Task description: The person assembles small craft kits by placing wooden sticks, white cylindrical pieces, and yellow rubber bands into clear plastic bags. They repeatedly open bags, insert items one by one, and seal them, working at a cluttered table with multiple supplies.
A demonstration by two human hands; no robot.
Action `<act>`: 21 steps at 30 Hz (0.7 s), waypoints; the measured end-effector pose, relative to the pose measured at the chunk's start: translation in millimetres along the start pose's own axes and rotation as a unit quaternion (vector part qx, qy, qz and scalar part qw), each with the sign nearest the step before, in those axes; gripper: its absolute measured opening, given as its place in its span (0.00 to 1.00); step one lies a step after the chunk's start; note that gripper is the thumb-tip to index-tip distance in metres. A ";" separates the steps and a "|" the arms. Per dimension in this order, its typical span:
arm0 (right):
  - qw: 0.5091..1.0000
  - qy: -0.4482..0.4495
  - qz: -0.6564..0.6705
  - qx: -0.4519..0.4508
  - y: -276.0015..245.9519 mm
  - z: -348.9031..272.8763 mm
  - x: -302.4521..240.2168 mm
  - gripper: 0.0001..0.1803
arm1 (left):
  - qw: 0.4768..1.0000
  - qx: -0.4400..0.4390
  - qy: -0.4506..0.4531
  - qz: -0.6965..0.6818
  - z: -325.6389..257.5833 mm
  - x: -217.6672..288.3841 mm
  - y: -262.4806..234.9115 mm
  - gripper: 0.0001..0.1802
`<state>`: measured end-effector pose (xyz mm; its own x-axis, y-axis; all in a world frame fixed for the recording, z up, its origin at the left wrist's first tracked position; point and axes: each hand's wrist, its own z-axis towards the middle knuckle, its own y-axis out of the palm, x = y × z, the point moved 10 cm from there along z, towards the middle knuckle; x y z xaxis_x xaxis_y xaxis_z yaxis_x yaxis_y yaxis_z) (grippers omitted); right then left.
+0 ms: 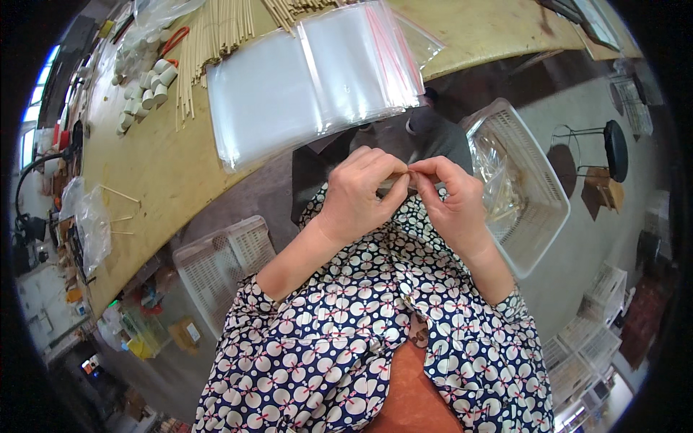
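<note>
Two hands, left hand and right hand, at frame centre; two white slatted baskets, one basket at right, another basket at lower left; one stack of clear plastic bags at top centre; one round black stool at far right; wooden sticks and small white tubes at upper left, too many to count

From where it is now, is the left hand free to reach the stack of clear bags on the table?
Probably not right away: the left hand is pinched together with the right hand on something small. The clear bags lie just ahead, with nothing between.
</note>
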<state>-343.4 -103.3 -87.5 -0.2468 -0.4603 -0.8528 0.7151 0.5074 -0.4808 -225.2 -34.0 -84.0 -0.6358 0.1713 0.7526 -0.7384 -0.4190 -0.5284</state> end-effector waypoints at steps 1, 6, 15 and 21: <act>1.000 -0.005 -0.007 -0.001 -1.0 0.1 0.0 0.05 | 1.000 -0.006 0.009 0.022 2.0 2.3 1.5 0.06; 0.999 0.046 0.014 -0.018 -3.2 -6.9 24.7 0.04 | 0.980 -0.102 0.097 0.143 -2.8 13.9 -1.1 0.06; 0.988 0.113 0.088 -0.060 2.4 -2.8 48.6 0.03 | 0.957 -0.211 0.099 0.174 -40.1 -6.6 -33.7 0.08; 0.988 0.115 0.087 -0.048 -2.5 2.7 55.9 0.03 | 0.959 -0.205 0.078 0.177 -42.5 -14.3 -39.1 0.08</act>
<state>-357.2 -132.2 -133.4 -0.2752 -0.1873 -0.9430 0.6974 0.6362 -0.3299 -196.7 17.8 -90.8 -0.8658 0.2275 0.4457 -0.4752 -0.0946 -0.8748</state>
